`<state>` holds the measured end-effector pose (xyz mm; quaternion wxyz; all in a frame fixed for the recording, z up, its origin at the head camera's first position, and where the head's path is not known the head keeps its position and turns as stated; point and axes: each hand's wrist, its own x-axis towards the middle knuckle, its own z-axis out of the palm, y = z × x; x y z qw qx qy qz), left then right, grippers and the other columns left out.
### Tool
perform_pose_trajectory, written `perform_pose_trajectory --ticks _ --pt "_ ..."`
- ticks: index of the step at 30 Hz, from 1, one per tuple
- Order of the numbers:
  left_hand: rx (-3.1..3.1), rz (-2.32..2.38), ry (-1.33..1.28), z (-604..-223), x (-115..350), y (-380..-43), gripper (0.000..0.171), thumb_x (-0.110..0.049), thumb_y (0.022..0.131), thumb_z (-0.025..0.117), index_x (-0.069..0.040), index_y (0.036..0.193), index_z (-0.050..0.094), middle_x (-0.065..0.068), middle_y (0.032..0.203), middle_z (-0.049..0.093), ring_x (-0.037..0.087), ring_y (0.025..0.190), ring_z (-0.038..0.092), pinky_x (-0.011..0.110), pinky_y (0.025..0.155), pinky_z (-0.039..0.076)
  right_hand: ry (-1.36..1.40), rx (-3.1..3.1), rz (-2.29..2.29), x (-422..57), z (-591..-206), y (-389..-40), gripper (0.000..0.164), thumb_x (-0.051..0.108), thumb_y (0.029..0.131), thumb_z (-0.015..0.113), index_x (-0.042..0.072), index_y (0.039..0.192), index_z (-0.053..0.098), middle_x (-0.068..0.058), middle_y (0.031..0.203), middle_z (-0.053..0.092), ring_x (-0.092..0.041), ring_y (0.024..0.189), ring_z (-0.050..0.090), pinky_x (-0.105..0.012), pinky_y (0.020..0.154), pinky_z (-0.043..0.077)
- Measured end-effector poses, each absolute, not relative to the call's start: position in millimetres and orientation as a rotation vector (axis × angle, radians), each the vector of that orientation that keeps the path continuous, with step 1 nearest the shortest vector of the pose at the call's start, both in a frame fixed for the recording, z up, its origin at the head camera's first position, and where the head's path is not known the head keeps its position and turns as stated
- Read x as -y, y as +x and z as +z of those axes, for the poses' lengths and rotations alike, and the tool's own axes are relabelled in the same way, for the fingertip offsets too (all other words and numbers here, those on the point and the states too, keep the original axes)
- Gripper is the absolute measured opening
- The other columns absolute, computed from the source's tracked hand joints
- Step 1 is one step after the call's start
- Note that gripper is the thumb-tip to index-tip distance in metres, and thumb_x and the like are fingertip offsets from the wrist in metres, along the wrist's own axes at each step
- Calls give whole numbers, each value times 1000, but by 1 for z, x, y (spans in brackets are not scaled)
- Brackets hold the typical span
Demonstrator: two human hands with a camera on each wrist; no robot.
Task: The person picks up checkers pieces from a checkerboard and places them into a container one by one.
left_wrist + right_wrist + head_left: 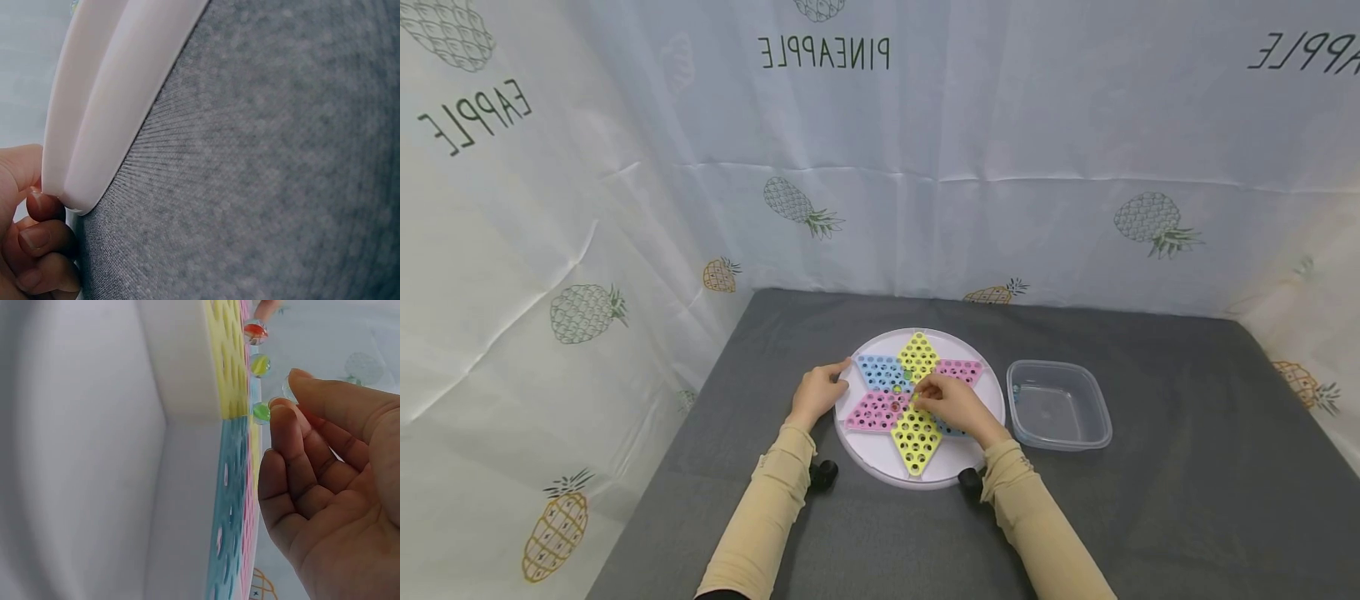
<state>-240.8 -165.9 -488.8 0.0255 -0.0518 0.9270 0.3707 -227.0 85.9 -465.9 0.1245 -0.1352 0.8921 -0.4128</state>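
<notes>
A round white Chinese checkers board with a star of yellow, pink and blue hole-filled points lies on the grey table. My left hand grips its left rim; in the left wrist view the fingers curl at the board's edge. Over the star's middle, my right hand pinches a clear glass marble between thumb and fingertips. Close by on the board sit a red marble, a yellow marble and a green marble.
A clear plastic container stands just right of the board, with a little bluish glass by its left wall. Grey cloth covers the table. A pineapple-print curtain hangs behind and at the sides.
</notes>
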Motion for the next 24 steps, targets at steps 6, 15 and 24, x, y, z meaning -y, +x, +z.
perform_pose_trajectory --ticks 6,15,24 --pt "-2879 1139 -152 -489 165 -241 47 -17 85 55 -25 131 55 -4 51 30 10 48 23 25 44 22 -415 -2604 -1243 -89 -462 -224 17 20 85 66 13 100 66 0 89 64 -10 83 59 -29 77 48" --pt "-2894 1114 -159 -492 166 -241 48 -16 84 55 -27 131 55 -3 52 31 10 48 24 25 44 22 -425 -2667 -1291 -95 -457 -219 22 22 85 67 12 104 66 -1 92 65 -11 83 59 -29 77 49" --pt "-2874 1134 -156 -491 166 -241 48 -17 84 55 -27 131 55 -4 51 31 10 47 22 25 44 22 -388 -2693 -1351 -107 -453 -213 21 23 84 68 14 103 67 -2 90 66 -12 79 58 -28 73 48"
